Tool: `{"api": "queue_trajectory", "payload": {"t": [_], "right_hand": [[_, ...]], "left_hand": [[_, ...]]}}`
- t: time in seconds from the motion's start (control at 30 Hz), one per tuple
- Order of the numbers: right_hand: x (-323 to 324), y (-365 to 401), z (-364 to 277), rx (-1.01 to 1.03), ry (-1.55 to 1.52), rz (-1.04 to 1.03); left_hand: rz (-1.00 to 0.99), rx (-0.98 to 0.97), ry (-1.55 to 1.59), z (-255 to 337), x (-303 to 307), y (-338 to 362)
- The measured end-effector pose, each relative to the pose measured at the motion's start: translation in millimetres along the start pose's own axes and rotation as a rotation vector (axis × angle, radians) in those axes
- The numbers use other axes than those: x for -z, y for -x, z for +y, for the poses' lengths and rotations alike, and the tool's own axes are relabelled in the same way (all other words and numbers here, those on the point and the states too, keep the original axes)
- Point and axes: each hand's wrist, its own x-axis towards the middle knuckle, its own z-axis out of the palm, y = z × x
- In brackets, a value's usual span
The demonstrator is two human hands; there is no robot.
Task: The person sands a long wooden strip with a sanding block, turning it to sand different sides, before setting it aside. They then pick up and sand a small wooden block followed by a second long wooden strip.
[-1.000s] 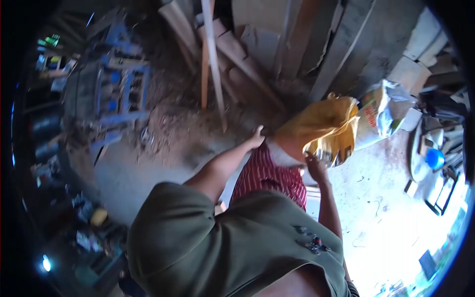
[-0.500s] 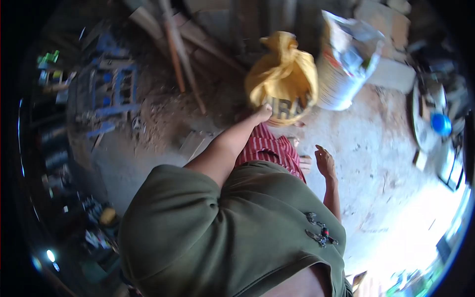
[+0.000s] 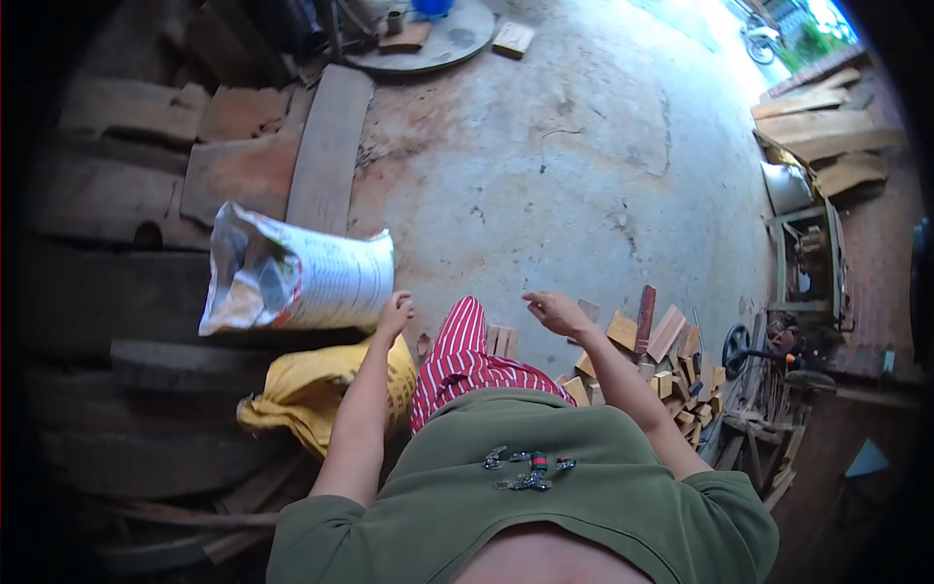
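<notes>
My left hand hangs at the near end of a white printed sack, its fingers loosely bent with nothing visible in them. The sack's mouth gapes on its far left side, showing a silvery lining. Below my left forearm is a yellow sack with dark printing, its top bunched; the forearm hides part of it. My right hand is in the air over the concrete floor, empty, fingers reaching left. It is nearest a heap of cut wood blocks.
Wooden slabs and planks line the left side. A round table top with a blue container is at the top. To the right stand a metal-framed machine and a black handwheel. Concrete floor spreads ahead.
My view has swung to the right, so the sacks now appear on the left. My left hand has come away from the yellow sack. My right hand has risen in front of my body.
</notes>
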Motion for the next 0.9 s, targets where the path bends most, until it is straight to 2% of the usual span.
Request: {"api": "queue_trajectory", "payload": {"t": [0.07,0.1,0.13,0.17,0.2,0.23,0.27,0.3,0.4,0.43,0.47,0.5,0.6,0.63,0.7,0.77,0.83,0.87,0.9], "right_hand": [[16,-8,1,-0.015,-0.03,-0.001],[28,-14,5,-0.007,-0.075,0.048],[39,-23,10,-0.033,-0.115,0.112],[50,-34,18,-0.058,-0.152,0.179],[70,-43,28,-0.088,-0.155,0.234],[82,-55,41,-0.108,-0.158,0.275],[96,-65,54,-0.123,-0.156,0.309],[103,-78,71,-0.169,-0.153,0.315],[135,-108,113,-0.187,-0.119,0.238],[154,-117,121,-0.2,-0.125,0.264],[168,-119,128,-0.215,-0.147,0.284],[186,-117,135,-0.233,-0.159,0.299],[216,-111,171,-0.381,-0.311,0.529],[219,-105,190,-0.389,-0.32,0.543],[231,-94,229,-0.554,-0.372,0.53],[253,-76,264,-0.658,-0.383,0.456],[258,-67,318,-0.646,-0.375,0.457],[273,-65,350,-0.635,-0.366,0.466],[293,-62,371,-0.631,-0.357,0.47]], "left_hand": [[-0.014,0.14,0.118,3,8,-13],[-0.06,0.255,0.005,-2,16,-27],[-0.038,0.335,0.052,2,18,-28],[-0.114,0.395,-0.058,-18,29,-47],[-0.118,0.509,-0.151,-5,29,-48],[-0.216,0.612,-0.098,-17,40,-69],[-0.348,0.572,-0.448,15,40,-78],[-0.406,0.698,-0.493,45,35,-93],[-0.241,0.482,-0.484,117,8,-153],[-0.185,0.44,-0.43,136,-6,-179],[-0.118,0.48,-0.251,149,-19,-212],[-0.122,0.474,-0.299,176,-35,-242],[-0.22,0.373,-0.59,257,-98,-342],[-0.265,0.314,-0.685,290,-131,-372],[-0.308,0.139,-0.697,358,-203,-420],[-0.298,-0.024,-0.576,398,-278,-469],[-0.317,-0.076,-0.5,439,-357,-489],[-0.338,-0.135,-0.426,459,-401,-494],[-0.364,-0.116,-0.398,467,-435,-497]]}}
